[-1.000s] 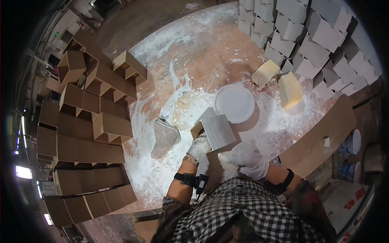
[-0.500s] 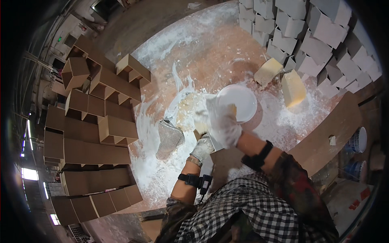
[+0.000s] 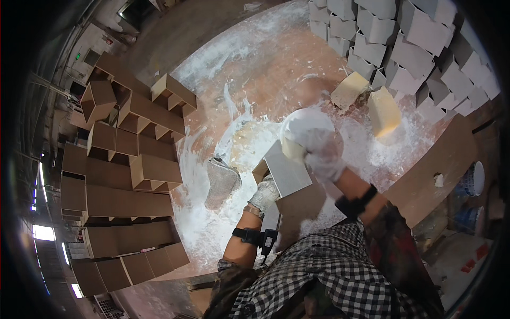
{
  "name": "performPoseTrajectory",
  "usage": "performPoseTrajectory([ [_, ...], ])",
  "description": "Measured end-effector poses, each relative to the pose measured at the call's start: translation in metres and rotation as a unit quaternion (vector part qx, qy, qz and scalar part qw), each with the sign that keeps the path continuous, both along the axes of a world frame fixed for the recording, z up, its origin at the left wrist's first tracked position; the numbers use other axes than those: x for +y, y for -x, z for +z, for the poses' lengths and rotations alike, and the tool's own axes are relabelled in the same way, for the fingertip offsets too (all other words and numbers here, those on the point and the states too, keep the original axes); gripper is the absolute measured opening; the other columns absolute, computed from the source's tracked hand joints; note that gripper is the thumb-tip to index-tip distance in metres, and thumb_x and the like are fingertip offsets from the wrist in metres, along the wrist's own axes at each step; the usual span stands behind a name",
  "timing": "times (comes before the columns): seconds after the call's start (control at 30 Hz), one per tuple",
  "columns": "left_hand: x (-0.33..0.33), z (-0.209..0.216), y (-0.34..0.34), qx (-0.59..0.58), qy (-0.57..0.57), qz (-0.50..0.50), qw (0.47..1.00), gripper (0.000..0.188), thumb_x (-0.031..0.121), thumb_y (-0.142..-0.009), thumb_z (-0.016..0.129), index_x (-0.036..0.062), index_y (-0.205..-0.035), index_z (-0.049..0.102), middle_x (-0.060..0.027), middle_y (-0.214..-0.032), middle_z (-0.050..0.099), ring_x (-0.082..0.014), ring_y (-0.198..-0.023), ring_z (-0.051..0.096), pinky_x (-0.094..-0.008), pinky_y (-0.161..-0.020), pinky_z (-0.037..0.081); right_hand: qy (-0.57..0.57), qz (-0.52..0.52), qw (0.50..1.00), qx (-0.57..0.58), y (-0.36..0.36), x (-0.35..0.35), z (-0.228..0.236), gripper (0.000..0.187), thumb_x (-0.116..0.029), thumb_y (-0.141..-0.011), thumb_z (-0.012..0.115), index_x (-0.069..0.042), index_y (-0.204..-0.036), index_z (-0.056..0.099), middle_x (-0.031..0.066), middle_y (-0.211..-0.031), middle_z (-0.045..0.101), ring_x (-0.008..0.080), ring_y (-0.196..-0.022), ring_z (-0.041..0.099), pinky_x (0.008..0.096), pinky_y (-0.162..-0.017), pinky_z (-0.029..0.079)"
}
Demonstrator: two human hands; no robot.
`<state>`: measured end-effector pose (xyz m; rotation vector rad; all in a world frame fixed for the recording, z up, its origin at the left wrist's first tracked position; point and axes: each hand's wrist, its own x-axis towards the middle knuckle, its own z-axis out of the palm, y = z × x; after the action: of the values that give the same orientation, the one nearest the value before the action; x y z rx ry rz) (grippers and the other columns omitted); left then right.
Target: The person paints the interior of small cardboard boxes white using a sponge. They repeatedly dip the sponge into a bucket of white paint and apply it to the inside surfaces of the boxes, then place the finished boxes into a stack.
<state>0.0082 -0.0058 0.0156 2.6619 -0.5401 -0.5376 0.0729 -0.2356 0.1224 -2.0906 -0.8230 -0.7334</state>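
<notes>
And here's the table [image 3: 265, 80], broad and reddish-brown, with white smears [image 3: 194, 234] thickest down the near left and middle! Up the left side rise the brown boxes [image 3: 127, 199], stacked with some open ends showing. Over at the far right, it's pale grey boxes [image 3: 380, 29], piled in staggered rows. Just in front of those sit two yellowish blocks [image 3: 384, 112], close together. Centre stage, a round white tub [image 3: 298, 118]; left of it, well apart, a crumpled grey cloth [image 3: 222, 186]. And along the near right, a flat brown board [image 3: 451, 154]!
</notes>
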Motion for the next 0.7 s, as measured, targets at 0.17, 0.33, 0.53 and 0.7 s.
performPoseTrajectory([
  [0.17, -0.02, 0.04, -0.005, 0.003, -0.017, -0.033, 0.999, 0.035, 0.027, -0.086, 0.052, 0.0111, -0.117, 0.059, -0.0099, -0.114, 0.061, -0.026, -0.107, 0.056, -0.0366, -0.093, 0.044, 0.079, 0.029, 0.981, 0.173, -0.023, 0.022, -0.034, 0.035, -0.016, -0.072, 0.064, -0.003, -0.104, 0.063, 0.0133, -0.075, 0.06, 0.0266, -0.067, 0.058, 0.0366, -0.056, 0.043],
  [0.33, -0.002, 0.022, -0.001, -0.018, 0.069, -0.052, 0.996, 0.038, 0.029, -0.082, 0.058, 0.0117, -0.117, 0.059, -0.0116, -0.112, 0.061, -0.0285, -0.106, 0.056, -0.0365, -0.092, 0.045, -0.102, 0.189, 0.924, 0.316, 0.065, 0.004, -0.029, 0.029, -0.013, -0.082, 0.058, -0.003, -0.109, 0.064, 0.0132, -0.08, 0.066, 0.0237, -0.071, 0.064, 0.0332, -0.063, 0.05],
  [0.53, -0.019, 0.068, 0.006, -0.102, 0.066, -0.051, 0.991, 0.044, 0.023, -0.082, 0.06, 0.0081, -0.122, 0.054, -0.0142, -0.121, 0.056, -0.0293, -0.109, 0.055, -0.0362, -0.09, 0.046, -0.135, 0.192, 0.952, 0.198, 0.106, -0.038, 0.002, 0.032, -0.002, -0.072, 0.065, -0.006, -0.104, 0.065, 0.0078, -0.08, 0.067, 0.0228, -0.07, 0.065, 0.03, -0.063, 0.051],
  [0.7, 0.02, 0.039, 0.012, 0.212, 0.419, 0.111, 0.876, 0.039, 0.018, -0.088, 0.052, 0.009, -0.126, 0.052, -0.0119, -0.126, 0.055, -0.0268, -0.114, 0.053, -0.0343, -0.096, 0.042, -0.122, 0.144, 0.977, 0.101, 0.067, -0.037, -0.003, 0.021, -0.007, -0.081, 0.061, -0.004, -0.102, 0.064, 0.0108, -0.096, 0.067, 0.024, -0.082, 0.066, 0.03, -0.069, 0.051],
])
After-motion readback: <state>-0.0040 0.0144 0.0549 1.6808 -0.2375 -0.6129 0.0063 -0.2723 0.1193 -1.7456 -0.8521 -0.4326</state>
